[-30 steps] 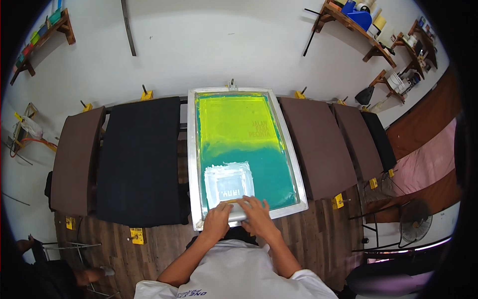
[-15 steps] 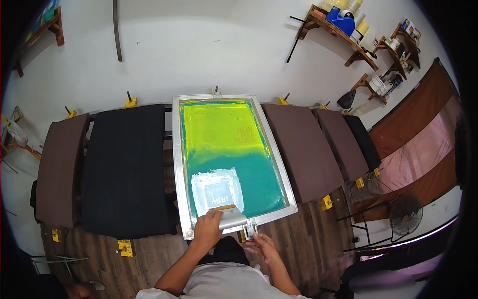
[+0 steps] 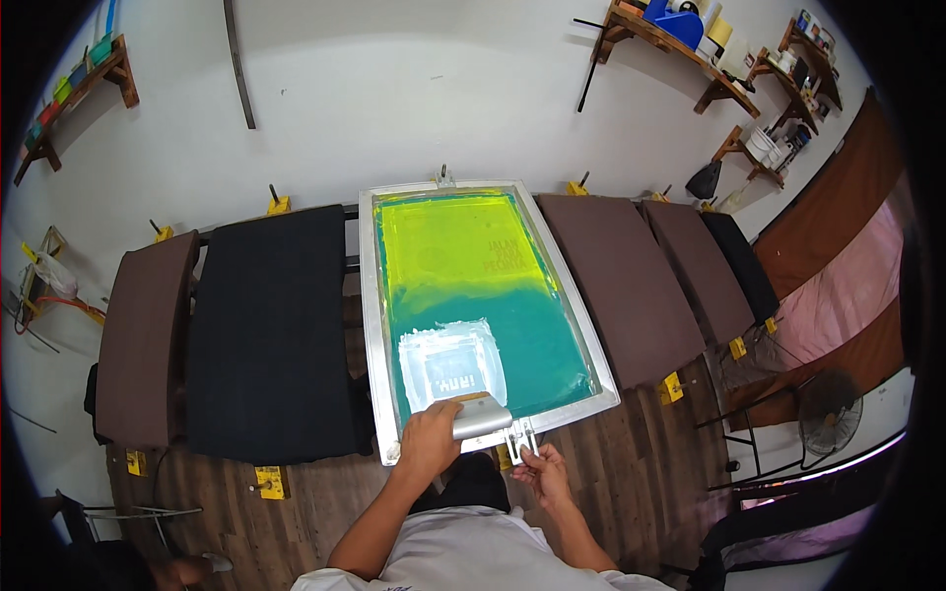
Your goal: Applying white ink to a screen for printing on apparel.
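Note:
In front of me lies a screen-printing frame (image 3: 591,369) with a silver metal rim. Its mesh is yellow-green at the far half and teal at the near half. White ink (image 3: 422,350) surrounds a pale square with lettering near the close left corner. My left hand (image 3: 431,440) is closed around the left end of a squeegee (image 3: 483,419) with a silver metal handle and tan edge, resting at the screen's near rim. My right hand (image 3: 545,475) has its fingers closed at the slotted metal bracket (image 3: 520,443) on the frame's near edge.
Black (image 3: 268,335) and brown (image 3: 621,286) covered boards stand in a row on both sides, with yellow blocks (image 3: 269,483) at their ends. Loaded shelves (image 3: 680,59) hang on the wall. A fan (image 3: 830,412) stands at the right, beside brown and pink cloth.
The whole scene has shifted slightly to the right in view. Both hands keep nearly the same places on the squeegee and the bracket.

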The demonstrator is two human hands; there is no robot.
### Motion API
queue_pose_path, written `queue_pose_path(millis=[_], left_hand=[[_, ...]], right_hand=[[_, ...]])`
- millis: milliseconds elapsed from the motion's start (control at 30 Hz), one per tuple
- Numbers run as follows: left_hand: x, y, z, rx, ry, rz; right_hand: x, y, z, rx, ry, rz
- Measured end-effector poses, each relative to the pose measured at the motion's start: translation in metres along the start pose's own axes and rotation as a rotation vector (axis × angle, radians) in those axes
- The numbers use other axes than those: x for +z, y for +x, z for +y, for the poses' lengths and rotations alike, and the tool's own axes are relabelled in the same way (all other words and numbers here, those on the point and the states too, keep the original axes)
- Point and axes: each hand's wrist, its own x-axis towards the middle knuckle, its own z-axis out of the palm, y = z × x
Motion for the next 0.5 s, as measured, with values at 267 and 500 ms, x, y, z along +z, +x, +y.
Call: queue_pose_path(millis=[267,500], left_hand=[[0.003,-0.006,0.001,0.021,0.03,0.037],[0.004,-0.007,0.003,0.035,-0.015,0.062]], right_hand=[[0.011,-0.004,0.003,-0.087,-0.06,0.067],[0.008,-0.003,0.002,-0.09,-0.091,0.048]])
